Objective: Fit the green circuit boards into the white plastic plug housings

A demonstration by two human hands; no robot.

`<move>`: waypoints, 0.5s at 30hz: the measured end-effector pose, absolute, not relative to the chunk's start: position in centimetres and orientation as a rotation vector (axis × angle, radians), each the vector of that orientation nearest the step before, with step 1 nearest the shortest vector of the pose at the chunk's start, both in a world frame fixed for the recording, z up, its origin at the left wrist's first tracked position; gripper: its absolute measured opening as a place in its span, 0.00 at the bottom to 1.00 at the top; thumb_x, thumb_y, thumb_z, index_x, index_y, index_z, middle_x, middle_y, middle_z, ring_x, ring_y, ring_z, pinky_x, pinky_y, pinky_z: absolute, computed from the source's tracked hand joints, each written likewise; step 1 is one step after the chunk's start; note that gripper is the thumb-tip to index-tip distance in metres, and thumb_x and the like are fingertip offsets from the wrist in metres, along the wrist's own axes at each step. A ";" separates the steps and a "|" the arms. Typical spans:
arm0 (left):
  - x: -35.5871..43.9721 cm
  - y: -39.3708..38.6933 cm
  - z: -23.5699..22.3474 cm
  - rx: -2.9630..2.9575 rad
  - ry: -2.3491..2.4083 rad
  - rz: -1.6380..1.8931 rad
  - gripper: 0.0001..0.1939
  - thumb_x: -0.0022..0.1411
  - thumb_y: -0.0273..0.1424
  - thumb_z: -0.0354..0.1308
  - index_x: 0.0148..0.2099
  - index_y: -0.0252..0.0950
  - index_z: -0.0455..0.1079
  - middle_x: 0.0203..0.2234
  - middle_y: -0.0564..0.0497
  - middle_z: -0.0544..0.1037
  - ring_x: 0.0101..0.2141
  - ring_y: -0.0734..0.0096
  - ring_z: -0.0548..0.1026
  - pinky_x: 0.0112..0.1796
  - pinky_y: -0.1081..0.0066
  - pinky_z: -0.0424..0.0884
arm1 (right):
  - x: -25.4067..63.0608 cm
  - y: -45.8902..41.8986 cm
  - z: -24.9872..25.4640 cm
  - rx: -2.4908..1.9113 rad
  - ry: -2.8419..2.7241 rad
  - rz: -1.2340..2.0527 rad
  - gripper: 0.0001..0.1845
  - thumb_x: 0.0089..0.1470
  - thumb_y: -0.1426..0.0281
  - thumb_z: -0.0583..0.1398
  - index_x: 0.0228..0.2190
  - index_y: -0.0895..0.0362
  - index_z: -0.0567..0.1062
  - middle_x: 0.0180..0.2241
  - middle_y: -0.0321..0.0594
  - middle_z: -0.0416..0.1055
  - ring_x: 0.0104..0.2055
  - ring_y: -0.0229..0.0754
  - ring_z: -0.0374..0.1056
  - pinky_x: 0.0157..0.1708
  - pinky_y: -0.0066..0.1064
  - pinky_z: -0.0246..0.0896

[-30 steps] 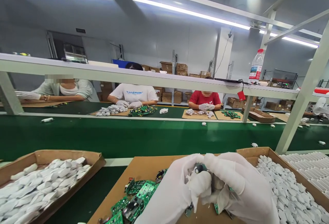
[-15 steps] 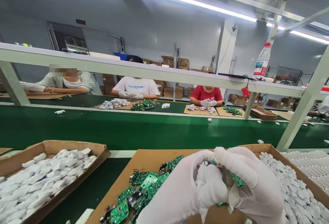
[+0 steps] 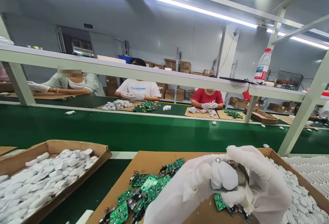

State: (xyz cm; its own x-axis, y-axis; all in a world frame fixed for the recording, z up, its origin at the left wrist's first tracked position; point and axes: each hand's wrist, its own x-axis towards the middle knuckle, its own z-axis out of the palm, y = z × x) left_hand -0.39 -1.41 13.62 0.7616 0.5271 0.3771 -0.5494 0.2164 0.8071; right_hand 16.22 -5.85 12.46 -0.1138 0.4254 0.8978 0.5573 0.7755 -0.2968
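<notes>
Both my hands wear white gloves and meet above a cardboard sheet (image 3: 197, 213). My left hand (image 3: 190, 183) is closed, its fingertips pinching a small circuit board (image 3: 218, 160) that is mostly hidden. A round silvery part and a sliver of green show at its edges. My right hand (image 3: 267, 183) curls around the same board from the other side, with thumb and fingers bent in. Loose green circuit boards (image 3: 151, 184) lie piled left of my hands. Another green board (image 3: 219, 201) lies below my fingers, partly covered.
A cardboard tray (image 3: 106, 152) of white plastic pieces stands at left; another tray (image 3: 269, 153) is at right, beside rows of white casings (image 3: 308, 169). Beyond runs a green conveyor belt (image 3: 154, 134). A shelf rail (image 3: 164, 74) holds a bottle (image 3: 262, 66). Several co-workers sit opposite.
My hands have shifted slightly right, and the board between them has turned. More of the loose board below my fingers shows. The view has tilted a little.
</notes>
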 end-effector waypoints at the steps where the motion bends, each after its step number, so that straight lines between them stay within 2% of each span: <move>1: -0.2 -1.6 13.8 1.086 -0.013 0.740 0.18 0.51 0.45 0.68 0.30 0.35 0.72 0.28 0.49 0.69 0.31 0.69 0.64 0.33 0.70 0.65 | 16.3 -5.9 12.5 -0.746 -1.751 -0.125 0.35 0.46 0.62 0.72 0.56 0.42 0.72 0.37 0.40 0.78 0.33 0.47 0.75 0.27 0.30 0.73; 4: 0.4 -2.0 14.0 1.005 -0.007 0.738 0.19 0.48 0.43 0.71 0.25 0.35 0.69 0.27 0.51 0.65 0.30 0.71 0.61 0.32 0.70 0.64 | 16.1 -6.0 12.9 -0.691 -1.718 -0.138 0.30 0.50 0.64 0.70 0.55 0.44 0.74 0.37 0.41 0.76 0.33 0.46 0.75 0.27 0.30 0.73; 6: 0.7 -2.2 14.0 0.986 -0.014 0.752 0.20 0.47 0.44 0.71 0.25 0.35 0.69 0.27 0.51 0.64 0.30 0.71 0.61 0.33 0.70 0.64 | 15.6 -6.1 13.4 -0.655 -1.696 -0.170 0.25 0.52 0.60 0.68 0.52 0.46 0.76 0.37 0.42 0.77 0.36 0.47 0.75 0.31 0.32 0.74; 10: 1.0 -2.5 13.7 0.962 0.007 0.854 0.18 0.52 0.43 0.68 0.26 0.35 0.70 0.25 0.54 0.62 0.27 0.74 0.59 0.33 0.71 0.63 | 15.0 -6.4 13.8 -0.638 -1.739 -0.040 0.24 0.58 0.51 0.61 0.51 0.50 0.77 0.43 0.47 0.77 0.44 0.52 0.74 0.40 0.39 0.75; 13: 1.2 -2.7 13.5 0.971 -0.035 0.879 0.18 0.52 0.46 0.68 0.30 0.36 0.72 0.24 0.54 0.65 0.27 0.73 0.62 0.36 0.69 0.65 | 14.8 -6.5 13.5 -0.702 -1.659 0.032 0.13 0.61 0.60 0.61 0.45 0.48 0.79 0.41 0.44 0.77 0.42 0.50 0.76 0.36 0.36 0.76; 15: 1.3 -2.7 13.4 0.994 -0.067 0.904 0.19 0.51 0.48 0.67 0.34 0.36 0.75 0.26 0.51 0.70 0.30 0.68 0.67 0.40 0.65 0.67 | 14.5 -6.5 13.1 -0.752 -1.583 0.026 0.09 0.58 0.69 0.65 0.41 0.48 0.80 0.39 0.41 0.78 0.39 0.48 0.76 0.32 0.34 0.76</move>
State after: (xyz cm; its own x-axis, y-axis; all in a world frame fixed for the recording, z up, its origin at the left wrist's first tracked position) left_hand 1.32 -2.73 13.39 0.6478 0.6260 0.4341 -0.6834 0.2258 0.6943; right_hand 14.47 -6.46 13.12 0.0366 0.4723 0.8807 0.4432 0.7822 -0.4379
